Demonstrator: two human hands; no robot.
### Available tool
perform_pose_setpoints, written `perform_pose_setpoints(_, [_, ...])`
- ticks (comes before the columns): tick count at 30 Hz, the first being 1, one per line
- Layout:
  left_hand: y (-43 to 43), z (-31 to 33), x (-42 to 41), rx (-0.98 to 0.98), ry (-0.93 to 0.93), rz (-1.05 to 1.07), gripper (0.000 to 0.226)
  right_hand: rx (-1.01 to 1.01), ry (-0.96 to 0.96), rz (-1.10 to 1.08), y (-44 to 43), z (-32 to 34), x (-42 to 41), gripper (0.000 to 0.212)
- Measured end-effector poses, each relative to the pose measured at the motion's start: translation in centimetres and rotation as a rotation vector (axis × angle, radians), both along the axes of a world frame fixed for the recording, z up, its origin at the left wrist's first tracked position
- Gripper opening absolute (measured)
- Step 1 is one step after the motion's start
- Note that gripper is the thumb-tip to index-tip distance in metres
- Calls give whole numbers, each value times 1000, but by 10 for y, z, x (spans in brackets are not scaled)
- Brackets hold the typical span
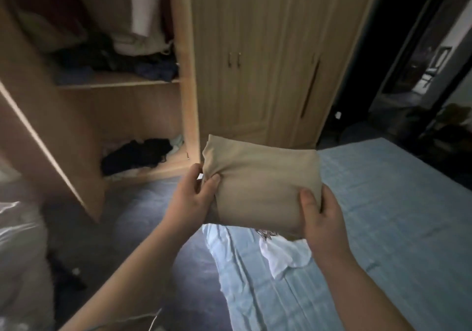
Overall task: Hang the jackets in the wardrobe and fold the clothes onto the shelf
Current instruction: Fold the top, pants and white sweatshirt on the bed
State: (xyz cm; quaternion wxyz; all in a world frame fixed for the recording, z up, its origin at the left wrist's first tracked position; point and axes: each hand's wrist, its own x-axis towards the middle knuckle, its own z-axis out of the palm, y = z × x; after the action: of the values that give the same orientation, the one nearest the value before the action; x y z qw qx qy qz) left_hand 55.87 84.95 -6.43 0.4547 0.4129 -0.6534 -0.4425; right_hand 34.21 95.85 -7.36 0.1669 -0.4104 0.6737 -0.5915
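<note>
- While both hands gripped it, the folded beige garment [263, 185] was held up in the air as a compact, roughly square bundle, above the near corner of the bed [383, 203] and in front of the wardrobe [184, 75].
- The left hand [194, 200] pinched the bundle's left edge, thumb on top and fingers curled behind the cloth.
- The right hand [321, 218] held the lower right corner, its thumb pressed flat on the top face and the other fingers hidden beneath.
- The two hands were apart, one on each side of the bundle.
- The wardrobe's open door [51, 126] swung out at the left, showing the compartment inside.
- An upper shelf [115, 81] carried a loose heap of dark clothes [115, 57], with a white garment [145, 6] hanging above it.
- A lower shelf [158, 169] held a pile of black clothes [138, 154] with paler pieces beside and under it.
- To the right of the open compartment, the closed doors [242, 62] showed a pair of small handles.
- On the bed's light-blue sheet, a white printed garment [283, 256] lay crumpled just below the bundle.
- The dark floor [143, 215] lay between bed and wardrobe.
</note>
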Motion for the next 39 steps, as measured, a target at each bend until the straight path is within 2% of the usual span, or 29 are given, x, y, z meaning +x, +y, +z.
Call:
perform_pose_setpoints(4, [-67, 12, 80, -34, 33, 120, 4, -30, -50, 194, -102, 15, 64, 38])
perform_pose_setpoints(8, [-141, 25, 162, -88, 78, 213, 22, -41, -167, 366, -205, 31, 140, 36])
perform_pose_setpoints(10, [-180, 32, 198, -83, 94, 239, 26, -49, -217, 413, -255, 37, 177, 31])
perform_pose_setpoints(14, [-251, 42, 254, -69, 125, 286, 30, -59, -269, 459, -345, 42, 235, 39])
perform_pose_setpoints(16, [-283, 45, 271, -24, 155, 340, 33, -52, -320, 477, -382, 42, 254, 35])
perform_pose_setpoints(22, [-374, 32, 293, -54, 128, 375, 31, -51, -350, 452, -474, 35, 274, 21])
perform_pose_setpoints(33, [-612, 4, 256, -103, -1, 554, 45, -54, -251, 584, -720, 13, 240, 26])
perform_pose_setpoints(36, [-677, 10, 246, -122, -65, 631, 58, -29, -235, 634, -789, 13, 229, 27])
perform_pose_setpoints(39, [-733, 14, 240, -97, -72, 673, 51, -15, -223, 664, -854, 15, 225, 31])
